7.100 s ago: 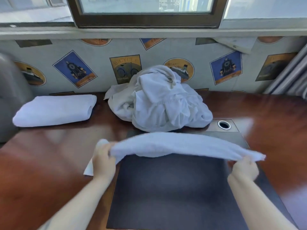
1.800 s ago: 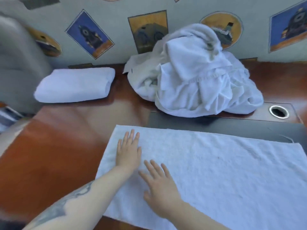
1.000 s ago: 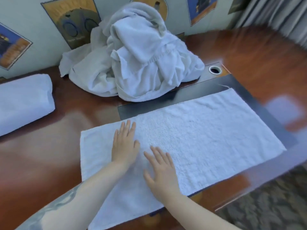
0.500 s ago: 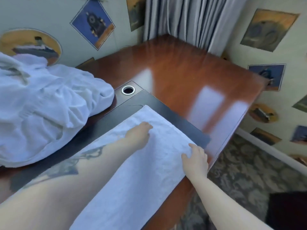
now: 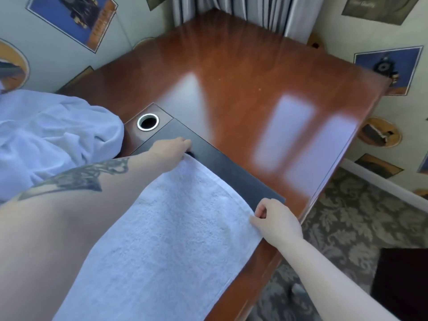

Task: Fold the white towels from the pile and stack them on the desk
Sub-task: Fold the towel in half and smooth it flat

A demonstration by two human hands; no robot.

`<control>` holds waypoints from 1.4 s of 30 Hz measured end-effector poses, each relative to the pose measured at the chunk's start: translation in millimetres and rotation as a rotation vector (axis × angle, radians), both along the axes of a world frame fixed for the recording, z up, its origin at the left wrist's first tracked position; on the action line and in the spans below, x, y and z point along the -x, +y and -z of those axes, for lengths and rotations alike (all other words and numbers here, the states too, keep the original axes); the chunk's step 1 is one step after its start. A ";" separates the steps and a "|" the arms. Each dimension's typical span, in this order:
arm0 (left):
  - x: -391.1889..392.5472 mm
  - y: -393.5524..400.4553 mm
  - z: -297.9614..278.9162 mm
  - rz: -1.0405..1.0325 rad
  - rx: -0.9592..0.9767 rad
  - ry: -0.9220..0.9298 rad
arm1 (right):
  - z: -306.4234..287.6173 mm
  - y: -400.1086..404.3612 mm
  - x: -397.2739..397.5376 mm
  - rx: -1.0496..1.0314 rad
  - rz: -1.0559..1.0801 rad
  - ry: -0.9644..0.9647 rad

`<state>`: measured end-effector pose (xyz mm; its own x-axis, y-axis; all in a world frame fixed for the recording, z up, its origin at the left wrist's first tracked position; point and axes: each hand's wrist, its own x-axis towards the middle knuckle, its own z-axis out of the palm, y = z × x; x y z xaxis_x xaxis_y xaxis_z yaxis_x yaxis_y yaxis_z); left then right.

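Pinching the far corners of a white towel [image 5: 176,239] lying flat on the bench [image 5: 243,89], left grip [image 5: 172,148] and right grip [image 5: 275,216], pile [image 5: 51,137] beside; wall-poster lettering unreadable.

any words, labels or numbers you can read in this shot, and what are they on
None can be read.
Blue wallpaper picture: orange band with lettering, too blurred to read.
Upper right wallpaper picture: faint marks, illegible.
Flat towel, towel pile, desk: no label or print shows.
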<state>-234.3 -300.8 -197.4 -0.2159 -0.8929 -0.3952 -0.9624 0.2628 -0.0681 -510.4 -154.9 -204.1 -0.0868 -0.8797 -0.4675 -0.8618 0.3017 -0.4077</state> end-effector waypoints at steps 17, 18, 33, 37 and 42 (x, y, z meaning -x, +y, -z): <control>-70.4 64.2 -42.8 -0.122 0.280 0.253 | -42.1 45.2 -35.7 0.393 0.130 -0.082; -82.2 79.0 -43.5 -0.124 0.280 0.276 | -42.9 58.2 -46.5 0.403 0.122 -0.088; -257.6 320.6 -76.3 -0.144 0.542 0.482 | -95.0 318.2 -244.7 0.753 -0.006 -0.127; -299.9 388.4 -74.5 -0.200 0.601 0.482 | -80.4 384.0 -290.0 0.787 -0.267 -0.152; -347.2 475.8 -29.8 -0.273 0.528 0.390 | -31.2 434.9 -334.8 0.638 -0.649 -0.114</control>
